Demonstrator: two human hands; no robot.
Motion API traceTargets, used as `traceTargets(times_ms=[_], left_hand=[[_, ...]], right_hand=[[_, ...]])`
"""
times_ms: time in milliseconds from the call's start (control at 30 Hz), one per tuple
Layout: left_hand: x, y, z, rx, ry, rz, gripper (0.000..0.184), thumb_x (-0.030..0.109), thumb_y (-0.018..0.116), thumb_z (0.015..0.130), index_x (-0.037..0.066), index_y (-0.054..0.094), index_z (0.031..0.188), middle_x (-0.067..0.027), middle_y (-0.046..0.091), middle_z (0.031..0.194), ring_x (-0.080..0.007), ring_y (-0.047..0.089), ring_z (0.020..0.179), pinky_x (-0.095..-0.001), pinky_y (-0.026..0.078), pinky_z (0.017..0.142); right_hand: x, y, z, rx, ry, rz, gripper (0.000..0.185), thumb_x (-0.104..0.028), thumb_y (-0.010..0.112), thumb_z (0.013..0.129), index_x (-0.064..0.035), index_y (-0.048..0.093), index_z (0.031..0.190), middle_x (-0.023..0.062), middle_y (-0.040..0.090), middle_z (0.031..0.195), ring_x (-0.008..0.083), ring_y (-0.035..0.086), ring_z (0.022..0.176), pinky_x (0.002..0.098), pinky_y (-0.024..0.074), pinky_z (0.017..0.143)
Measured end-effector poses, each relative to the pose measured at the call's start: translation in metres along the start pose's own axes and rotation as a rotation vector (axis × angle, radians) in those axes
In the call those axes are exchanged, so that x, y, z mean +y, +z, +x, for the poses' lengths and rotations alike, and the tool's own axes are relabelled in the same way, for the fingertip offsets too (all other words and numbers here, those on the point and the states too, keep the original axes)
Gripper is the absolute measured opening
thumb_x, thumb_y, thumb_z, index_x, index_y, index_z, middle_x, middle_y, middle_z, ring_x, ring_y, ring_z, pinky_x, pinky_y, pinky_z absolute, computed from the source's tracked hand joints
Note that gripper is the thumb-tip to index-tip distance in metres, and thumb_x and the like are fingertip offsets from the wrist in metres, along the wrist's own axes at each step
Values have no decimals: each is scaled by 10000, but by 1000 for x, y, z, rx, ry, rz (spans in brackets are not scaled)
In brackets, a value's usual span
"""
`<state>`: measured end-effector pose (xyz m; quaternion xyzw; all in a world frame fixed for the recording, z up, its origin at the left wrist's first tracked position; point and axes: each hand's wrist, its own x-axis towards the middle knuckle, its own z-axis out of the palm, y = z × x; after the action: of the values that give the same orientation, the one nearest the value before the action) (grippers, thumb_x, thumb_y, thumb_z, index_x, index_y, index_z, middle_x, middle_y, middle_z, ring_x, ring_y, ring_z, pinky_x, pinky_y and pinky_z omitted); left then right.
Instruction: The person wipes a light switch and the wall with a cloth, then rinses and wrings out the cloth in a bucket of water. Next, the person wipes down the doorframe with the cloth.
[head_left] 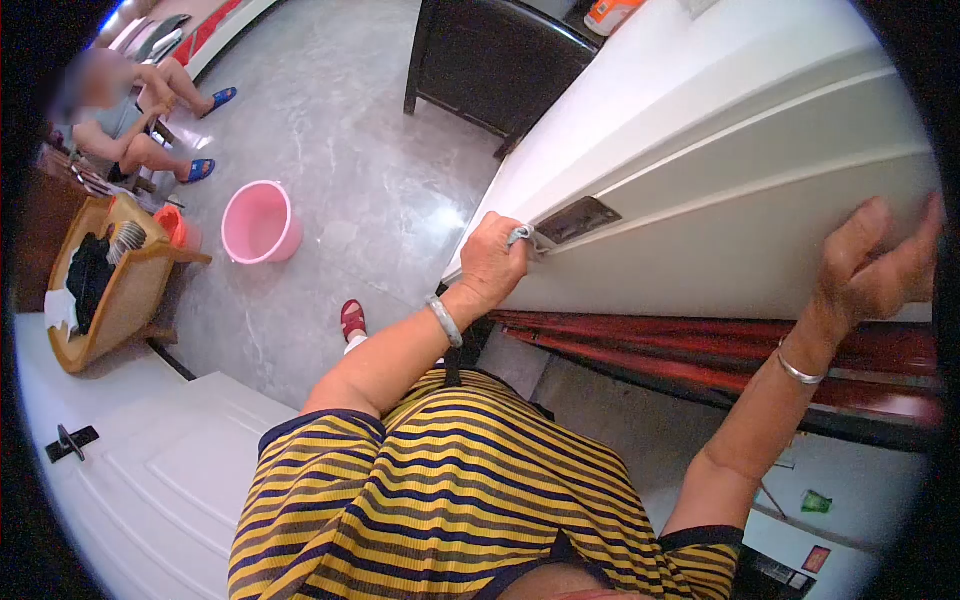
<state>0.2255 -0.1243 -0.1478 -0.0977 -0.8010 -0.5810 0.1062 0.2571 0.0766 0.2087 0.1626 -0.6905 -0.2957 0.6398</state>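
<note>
My left hand [492, 262] is closed in a fist around a small grey-white cloth [521, 236], only a bit of which shows between the fingers. The fist is right by the edge of a white door [700, 215], beside its dark handle plate [585, 217]. Further along the same door, my right hand [875, 265] is raised at the panel with its fingers apart and slightly blurred. Nothing shows in it, and whether it touches the surface I cannot tell. Each wrist wears a bangle.
A pink bucket [262, 222] stands on the grey floor [350, 150]. To the left are a wooden chair [140, 285] with dark cloth on it and another white door [180, 480]. A seated person [125, 125] is at the upper left. A black cabinet [490, 70] stands beyond.
</note>
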Motion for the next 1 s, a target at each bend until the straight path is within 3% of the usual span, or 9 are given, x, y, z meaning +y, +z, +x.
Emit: traceTargets(times_ms=[200, 400, 500, 700, 800, 1000], left_hand=[[2, -5, 4, -137, -42, 141, 119, 153, 596, 810, 53, 619, 869, -166, 595, 902, -381, 603, 826, -465, 490, 710], [0, -1, 6, -39, 21, -13, 131, 115, 623, 808, 24, 628, 902, -189, 618, 876, -375, 612, 809, -434, 490, 718], [11, -5, 7, -36, 11, -46, 99, 109, 601, 807, 27, 610, 861, -179, 601, 879, -386, 598, 824, -465, 478, 706], [12, -10, 11, -77, 12, -37, 147, 134, 616, 831, -1, 629, 888, -195, 619, 848, -379, 615, 788, -430, 490, 713], [-9, -2, 7, -113, -50, 37, 131, 150, 589, 816, 27, 617, 851, -186, 607, 885, -397, 598, 839, -475, 477, 735], [-24, 3, 1, -173, -147, 124, 163, 165, 582, 809, 22, 620, 876, -191, 620, 923, -403, 600, 884, -480, 482, 778]], right_hand=[[1, 0, 4, -44, 6, -17, 490, -326, 594, 857, -75, 562, 1277, 165, 616, 1188, 369, 552, 1045, 446, 396, 936], [-4, -1, 1, 3, -24, -52, 462, -306, 606, 851, -74, 579, 1250, 172, 614, 1189, 365, 554, 1066, 445, 386, 960], [-3, 0, 2, -11, -15, -24, 465, -312, 611, 856, -69, 580, 1251, 177, 613, 1190, 368, 553, 1071, 448, 384, 966], [4, 3, -1, -23, -3, 50, 454, -316, 598, 875, -68, 576, 1255, 176, 617, 1183, 373, 551, 1069, 453, 384, 963], [0, 0, 1, -23, 20, 8, 449, -314, 584, 887, -72, 568, 1264, 168, 616, 1191, 372, 547, 1069, 453, 377, 964], [1, 3, -1, -20, -21, -10, 475, -336, 577, 888, -85, 551, 1290, 157, 614, 1200, 368, 542, 1065, 451, 367, 962]])
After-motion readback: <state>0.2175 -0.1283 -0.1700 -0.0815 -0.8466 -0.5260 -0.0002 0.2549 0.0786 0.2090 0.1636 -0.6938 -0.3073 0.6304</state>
